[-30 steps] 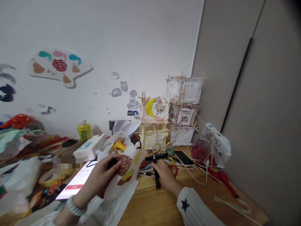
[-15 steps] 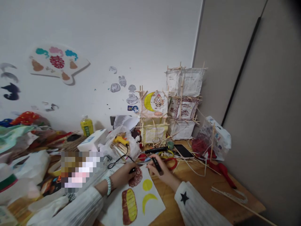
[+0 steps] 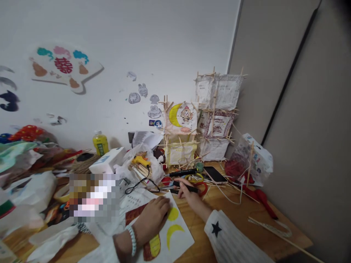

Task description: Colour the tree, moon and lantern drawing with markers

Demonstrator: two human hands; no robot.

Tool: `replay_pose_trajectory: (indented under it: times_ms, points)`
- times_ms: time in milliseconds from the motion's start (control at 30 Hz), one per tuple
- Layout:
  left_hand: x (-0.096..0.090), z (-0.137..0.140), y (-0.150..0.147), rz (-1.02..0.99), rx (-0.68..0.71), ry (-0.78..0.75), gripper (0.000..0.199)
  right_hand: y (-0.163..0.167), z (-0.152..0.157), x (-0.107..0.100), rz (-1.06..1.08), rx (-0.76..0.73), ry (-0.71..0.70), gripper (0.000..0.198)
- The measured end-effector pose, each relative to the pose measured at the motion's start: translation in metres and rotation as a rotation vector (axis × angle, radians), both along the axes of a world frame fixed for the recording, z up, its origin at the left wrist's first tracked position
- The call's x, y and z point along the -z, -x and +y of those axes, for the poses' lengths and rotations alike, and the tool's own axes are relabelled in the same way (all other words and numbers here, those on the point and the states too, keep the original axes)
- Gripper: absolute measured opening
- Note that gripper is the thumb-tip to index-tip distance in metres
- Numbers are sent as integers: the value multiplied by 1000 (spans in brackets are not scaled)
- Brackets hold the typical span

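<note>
My left hand point(image 3: 154, 216) lies palm down on a white sheet of paper point(image 3: 181, 245), its fingers stretched flat. It covers part of the drawings. To its right show a yellow circle point(image 3: 173, 214) and a yellow crescent point(image 3: 174, 231). Below it, a brown and yellow striped shape point(image 3: 152, 249) is partly hidden, and a red-brown patch point(image 3: 133, 214) shows at the left. My right hand point(image 3: 189, 195), just above the sheet's upper right corner, is closed around a black marker point(image 3: 190, 187). Close to its fingertips lies a small black pen-like piece point(image 3: 174, 191).
Behind the hands stand stick-framed paper panels point(image 3: 181, 118), a phone point(image 3: 215, 174), scissors point(image 3: 202, 189) and a bag with a yellow glue gun point(image 3: 141, 160). Bags and a white box point(image 3: 107, 160) crowd the left. A red tool point(image 3: 263, 202) and thin sticks lie right.
My left hand has left the small black piece it held and come down flat over the drawings. In my right hand, the marker has turned from steep to nearly level.
</note>
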State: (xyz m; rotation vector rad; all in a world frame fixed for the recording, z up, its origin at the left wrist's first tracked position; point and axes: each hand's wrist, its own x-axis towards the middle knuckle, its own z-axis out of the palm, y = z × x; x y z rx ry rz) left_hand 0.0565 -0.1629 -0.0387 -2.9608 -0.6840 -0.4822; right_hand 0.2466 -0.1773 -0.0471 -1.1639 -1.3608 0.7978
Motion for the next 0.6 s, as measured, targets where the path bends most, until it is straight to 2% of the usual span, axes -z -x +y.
replay_pose_trajectory:
  times_ms: [200,333,467,600]
  points:
    - [-5,-1,9,-54,-11,134,18,1,4,-2,96,-56,49,24]
    - [1,1,11,-70,24,94,31,2,8,3,26,-39,54,16]
    - [10,3,12,-63,28,60,28,1,8,5,-68,-44,29,9]
    - [11,3,13,-44,31,41,28,-2,6,7,-161,-32,101,11]
